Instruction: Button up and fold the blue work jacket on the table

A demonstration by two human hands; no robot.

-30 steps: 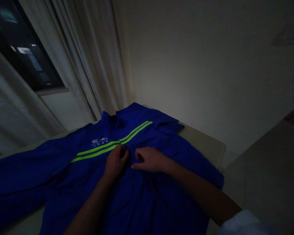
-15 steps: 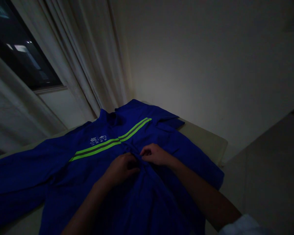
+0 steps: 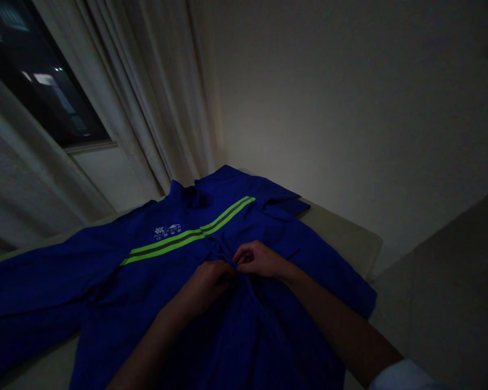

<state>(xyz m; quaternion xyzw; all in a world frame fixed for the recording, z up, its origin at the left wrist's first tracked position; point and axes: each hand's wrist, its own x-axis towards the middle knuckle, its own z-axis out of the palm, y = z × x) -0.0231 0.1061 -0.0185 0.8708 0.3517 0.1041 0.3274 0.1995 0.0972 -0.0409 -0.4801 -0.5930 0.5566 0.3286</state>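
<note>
Both hands are closing on the front opening of the blue jacket (image 3: pixel 146 281), just below the green stripe (image 3: pixel 166 246): the left hand (image 3: pixel 211 276) and the right hand (image 3: pixel 258 259) are meeting knuckle to knuckle, fingertips pinching the cloth between them. What exactly they are gripping, a button or only the edges, I cannot tell in this dim light. The jacket is lying face up and spread across the table (image 3: pixel 345 238). Judging by how it lies, the work on the front is reaching chest height. Above the stripe the front is looking flat and drawn together up to the collar (image 3: pixel 187 195), while below the hands the cloth is lying in loose folds, so that lower part looks to be what is left. To the right of the stripe a bare strip of table is showing before its rounded edge, with the jacket's hem hanging close to it. To the left of the stripe one sleeve (image 3: pixel 32 281) is stretching out flat, well apart from the hands. Beyond the stripe the curtain (image 3: pixel 146 108) and the wall (image 3: pixel 329 108) are standing close behind the table, leaving little room that way.
</note>
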